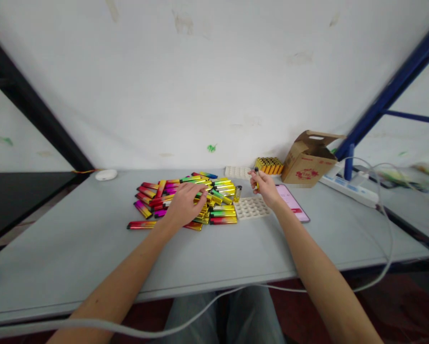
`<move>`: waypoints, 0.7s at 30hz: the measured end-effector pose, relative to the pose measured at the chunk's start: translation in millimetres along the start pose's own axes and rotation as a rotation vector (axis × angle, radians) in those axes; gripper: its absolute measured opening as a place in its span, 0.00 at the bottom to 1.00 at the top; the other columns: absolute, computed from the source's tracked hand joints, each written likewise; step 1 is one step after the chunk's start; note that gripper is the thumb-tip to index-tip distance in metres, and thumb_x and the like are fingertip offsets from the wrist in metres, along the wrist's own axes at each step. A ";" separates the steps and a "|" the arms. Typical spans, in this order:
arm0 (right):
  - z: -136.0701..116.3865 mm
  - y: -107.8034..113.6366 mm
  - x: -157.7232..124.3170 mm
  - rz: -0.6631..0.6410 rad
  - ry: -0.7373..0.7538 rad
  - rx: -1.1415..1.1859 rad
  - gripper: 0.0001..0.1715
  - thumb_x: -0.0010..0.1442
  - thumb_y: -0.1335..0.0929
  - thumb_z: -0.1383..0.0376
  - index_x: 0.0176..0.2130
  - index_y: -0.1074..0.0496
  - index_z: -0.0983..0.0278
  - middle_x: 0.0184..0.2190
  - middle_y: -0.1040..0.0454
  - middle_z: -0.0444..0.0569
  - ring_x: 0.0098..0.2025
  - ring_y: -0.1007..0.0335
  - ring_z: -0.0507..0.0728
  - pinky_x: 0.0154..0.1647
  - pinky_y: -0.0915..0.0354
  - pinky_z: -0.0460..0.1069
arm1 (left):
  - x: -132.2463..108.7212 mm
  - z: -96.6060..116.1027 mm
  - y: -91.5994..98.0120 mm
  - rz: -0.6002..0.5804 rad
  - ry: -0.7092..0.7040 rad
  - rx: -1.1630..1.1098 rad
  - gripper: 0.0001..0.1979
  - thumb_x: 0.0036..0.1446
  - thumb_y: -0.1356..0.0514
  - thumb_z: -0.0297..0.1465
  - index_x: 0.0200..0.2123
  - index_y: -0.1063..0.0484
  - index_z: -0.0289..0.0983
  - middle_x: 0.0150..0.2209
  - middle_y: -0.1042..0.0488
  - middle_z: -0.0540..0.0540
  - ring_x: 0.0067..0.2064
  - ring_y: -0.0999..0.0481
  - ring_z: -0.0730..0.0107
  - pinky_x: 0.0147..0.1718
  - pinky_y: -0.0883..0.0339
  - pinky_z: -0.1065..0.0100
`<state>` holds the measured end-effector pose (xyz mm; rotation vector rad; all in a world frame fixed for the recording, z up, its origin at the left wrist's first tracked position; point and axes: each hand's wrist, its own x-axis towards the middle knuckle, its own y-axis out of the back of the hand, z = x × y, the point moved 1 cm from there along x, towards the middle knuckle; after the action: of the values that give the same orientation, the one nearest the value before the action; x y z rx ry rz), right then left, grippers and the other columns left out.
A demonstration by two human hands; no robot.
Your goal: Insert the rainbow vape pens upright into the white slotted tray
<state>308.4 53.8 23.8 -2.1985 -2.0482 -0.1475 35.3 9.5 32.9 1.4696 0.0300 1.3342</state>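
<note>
A heap of several bright lighters (185, 203), yellow, red, magenta and green, lies on the grey table (74, 258). My left hand (183, 205) rests palm down on the heap, its fingers curled over the lighters. My right hand (264, 187) is raised a little above a pale tray with round holes (250, 208) and pinches a small yellow lighter (256, 183) upright. One small lighter (237, 193) stands at the tray's far left corner.
At the back stand a second tray (236, 172), a block of packed orange lighters (269, 165) and an open cardboard box (309, 160). A phone with a pink screen (293, 203) lies right of the tray. A power strip (348, 188), cables and a white disc (105, 175) are also present.
</note>
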 end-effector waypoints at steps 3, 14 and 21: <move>-0.5 0.1 -0.7 0.001 -0.053 0.040 0.21 0.51 0.32 0.50 0.38 0.29 0.62 0.24 0.33 0.41 0.23 0.39 0.48 0.19 0.45 0.42 | 0.3 0.4 0.4 0.001 -0.002 0.000 0.12 0.62 0.48 0.33 0.39 0.26 0.37 0.39 0.21 0.42 0.43 0.23 0.59 0.49 0.33 0.53; -2.0 -5.9 -4.4 -0.208 -0.397 0.344 0.21 0.54 0.38 0.48 0.24 0.41 0.61 0.14 0.57 0.32 0.14 0.68 0.45 0.13 0.65 0.42 | -0.3 -2.9 0.0 -0.007 -0.026 0.012 0.12 0.63 0.48 0.33 0.35 0.26 0.37 0.36 0.20 0.42 0.41 0.23 0.59 0.47 0.32 0.53; -5.8 -9.3 -7.2 -0.241 -0.393 0.472 0.29 0.56 0.41 0.41 0.20 0.49 0.60 0.13 0.58 0.34 0.15 0.70 0.46 0.13 0.65 0.43 | -1.0 -5.1 -1.1 -0.008 -0.023 0.033 0.12 0.63 0.48 0.33 0.35 0.26 0.38 0.36 0.20 0.44 0.41 0.23 0.60 0.47 0.32 0.55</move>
<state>298.7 46.4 28.6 -1.7889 -2.2324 0.7231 32.0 12.7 30.2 1.5111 0.0426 1.3158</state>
